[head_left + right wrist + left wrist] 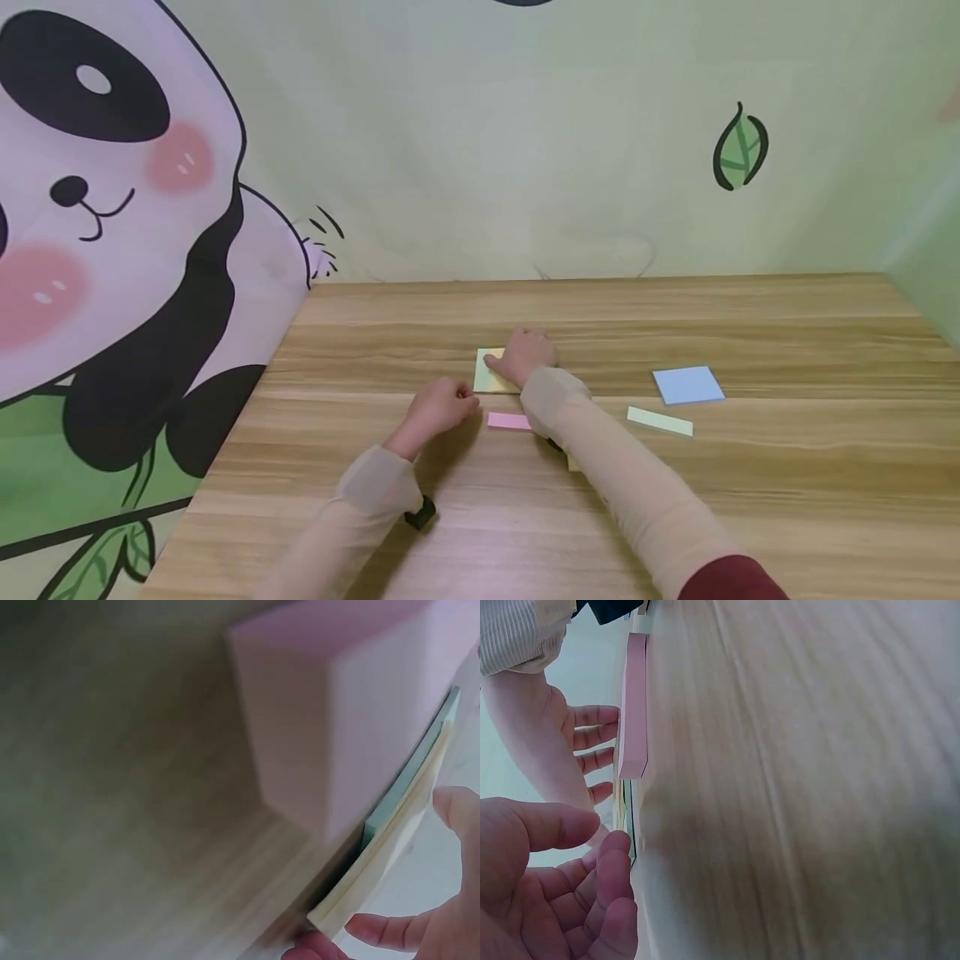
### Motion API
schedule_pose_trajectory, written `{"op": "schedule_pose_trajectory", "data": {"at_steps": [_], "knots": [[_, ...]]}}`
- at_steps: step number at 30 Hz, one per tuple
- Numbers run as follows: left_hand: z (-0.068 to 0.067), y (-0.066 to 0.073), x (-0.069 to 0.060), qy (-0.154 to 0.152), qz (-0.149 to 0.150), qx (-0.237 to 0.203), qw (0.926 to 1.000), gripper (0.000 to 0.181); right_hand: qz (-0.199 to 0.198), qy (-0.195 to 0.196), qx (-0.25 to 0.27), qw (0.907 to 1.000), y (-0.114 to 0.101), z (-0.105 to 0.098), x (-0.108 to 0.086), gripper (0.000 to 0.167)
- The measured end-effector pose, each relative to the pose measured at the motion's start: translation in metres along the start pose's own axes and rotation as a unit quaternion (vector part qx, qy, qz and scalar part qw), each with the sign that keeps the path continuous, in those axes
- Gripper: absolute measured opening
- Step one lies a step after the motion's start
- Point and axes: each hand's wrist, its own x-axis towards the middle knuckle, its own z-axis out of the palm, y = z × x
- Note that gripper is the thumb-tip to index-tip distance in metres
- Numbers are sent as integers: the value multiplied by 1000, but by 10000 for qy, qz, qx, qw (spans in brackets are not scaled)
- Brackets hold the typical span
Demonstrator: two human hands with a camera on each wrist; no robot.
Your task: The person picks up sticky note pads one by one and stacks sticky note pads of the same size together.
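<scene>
A yellow sticky-note pad (394,855) lies over a pale green sticky-note pad (482,375), with a green strip showing on the left. My right hand (527,358) holds the yellow pad, thumb and fingers spread across it, fingertips at its edges in the right wrist view. Beside the green pad's near left corner is my left hand (442,404); its fingers (615,862) are loosely curled with nothing visible between them. A narrow pink sticky-note pad (508,422) sits just nearer than the green one, partly hidden by the right forearm.
To the right lie a blue sticky-note pad (687,385) and a narrow pale green pad (660,421). A yellowish piece (573,463) peeks out beneath the right forearm. Behind the wooden table (420,312) stands a backdrop with a panda (277,242).
</scene>
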Motion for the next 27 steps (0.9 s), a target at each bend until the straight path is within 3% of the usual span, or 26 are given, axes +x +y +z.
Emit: {"op": "schedule_pose_trajectory", "data": {"at_steps": [4, 10, 13, 16, 21, 24, 27], "knots": [[2, -2, 1, 51, 20, 20, 10000, 17, -44, -121, 275, 9995, 6, -3, 2, 67], [0, -5, 4, 141, -152, -283, 9994, 15, -168, -539, 772, 9954, 26, -22, 4, 30], [0, -5, 9, 190, -217, -448, 9986, 15, -498, -680, 1003, 9914, 40, -29, 3, 22], [-1, -5, 14, 297, -270, -534, 9978, 17, -552, -809, 1404, 9852, 53, -30, 6, 19], [-1, -3, 22, 427, -382, -545, 9969, 17, -139, -1363, 2399, 9611, 65, -26, 9, 26], [2, -3, 28, 508, -269, -383, 9976, 17, 55, -1616, 2893, 9435, 66, -24, 8, 26], [5, -2, 32, 593, -134, -285, 9977, 16, 167, -1711, 3154, 9332, 66, -20, 7, 24]]}}
